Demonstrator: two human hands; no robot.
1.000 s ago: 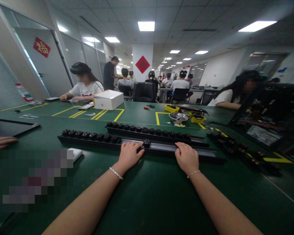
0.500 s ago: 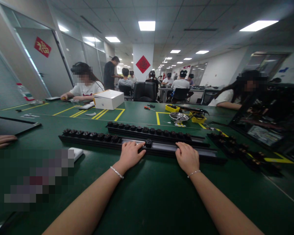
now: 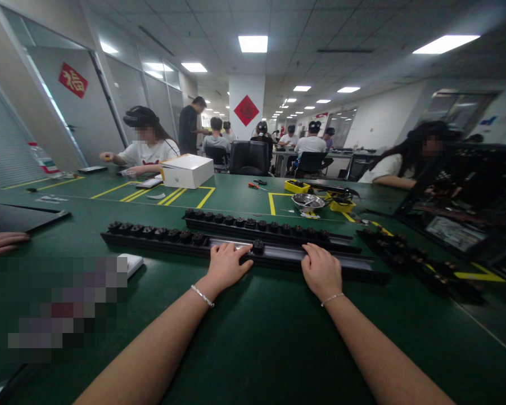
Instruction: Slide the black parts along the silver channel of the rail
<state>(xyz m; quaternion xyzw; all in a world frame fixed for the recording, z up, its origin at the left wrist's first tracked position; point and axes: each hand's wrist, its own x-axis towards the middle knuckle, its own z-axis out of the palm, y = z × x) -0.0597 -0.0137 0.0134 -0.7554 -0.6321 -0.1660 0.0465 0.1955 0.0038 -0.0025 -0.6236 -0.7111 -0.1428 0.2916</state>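
Observation:
A long black rail (image 3: 354, 264) lies across the green table (image 3: 257, 337) in front of me, its left half carrying a row of small black blocks (image 3: 156, 232). My left hand (image 3: 226, 266) rests on the rail's near edge, fingertips touching one lone black block (image 3: 258, 246) at mid-rail. My right hand (image 3: 321, 271) lies flat on the rail further right, fingers over its silver groove. A second black rail (image 3: 261, 227), full of black blocks, lies just behind the first.
More black rails with blocks (image 3: 417, 263) lie at the right. A white box (image 3: 188, 170), yellow bins (image 3: 296, 186) and a metal bowl (image 3: 307, 201) stand further back. Another person's hand (image 3: 0, 243) rests at the left edge. Other people sit at the tables beyond.
My left hand and the lone block under its fingertips have slid slightly to the right along the rail. My right hand has stayed put.

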